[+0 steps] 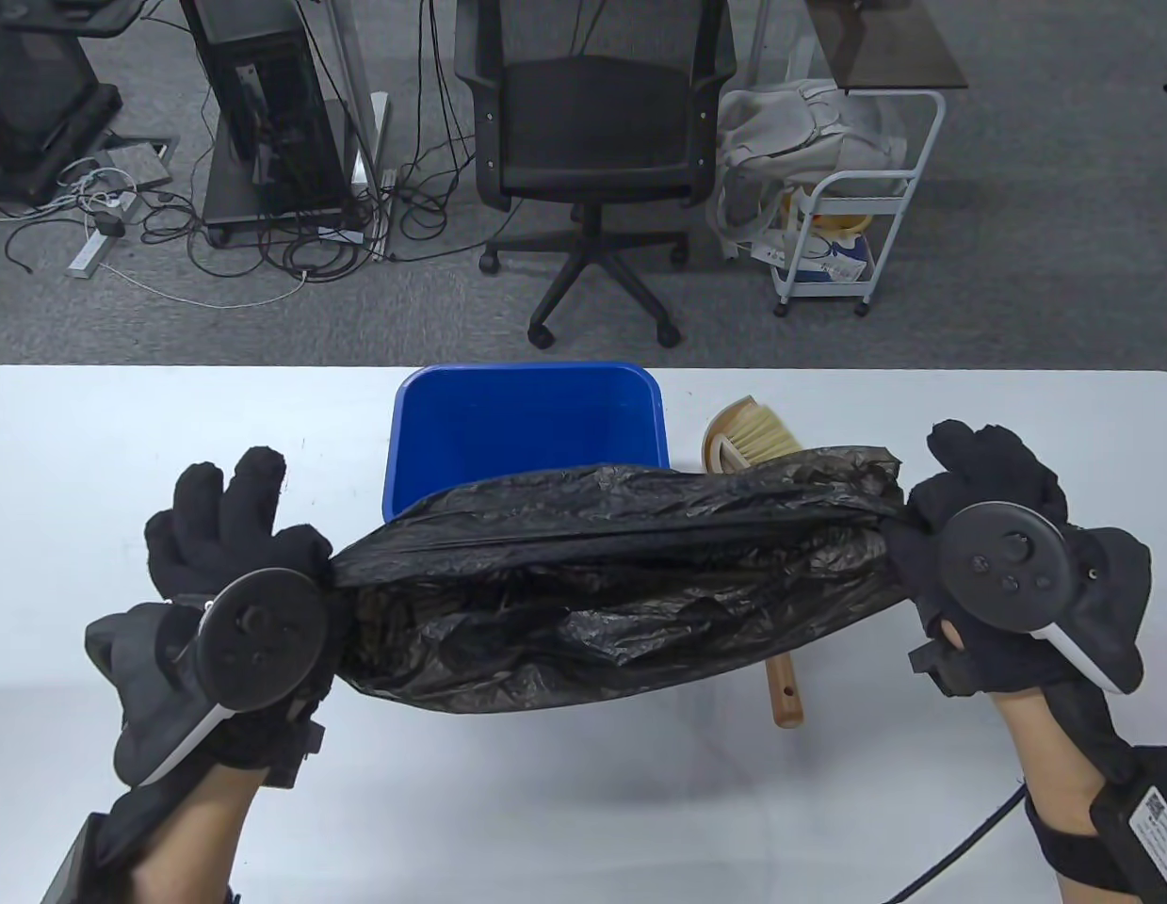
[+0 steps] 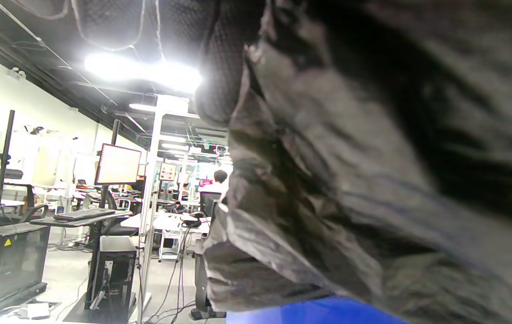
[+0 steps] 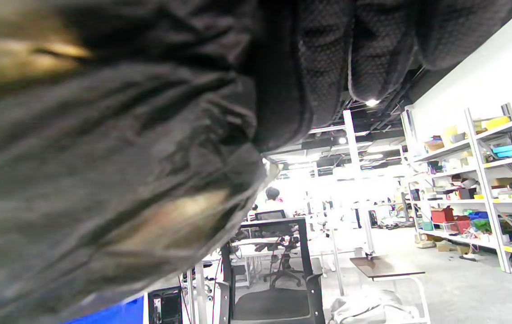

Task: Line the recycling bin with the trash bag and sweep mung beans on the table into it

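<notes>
A black trash bag [image 1: 602,579] is stretched wide between both hands, above the table in front of the blue recycling bin [image 1: 526,433]. My left hand [image 1: 230,556] grips the bag's left end, fingers curled round the plastic. My right hand [image 1: 969,499] grips the right end the same way. The bag [image 2: 373,171] fills most of the left wrist view, with the bin's blue rim [image 2: 310,312] below it. In the right wrist view the bag [image 3: 103,171] hangs under my gloved fingers [image 3: 323,58]. The bin stands upright with no liner. I see no mung beans.
A wooden hand brush [image 1: 753,443] lies right of the bin, its handle [image 1: 786,692] sticking out beneath the bag. The white table [image 1: 121,424] ends just behind the bin. An office chair [image 1: 592,141] and a white cart [image 1: 837,217] stand beyond it.
</notes>
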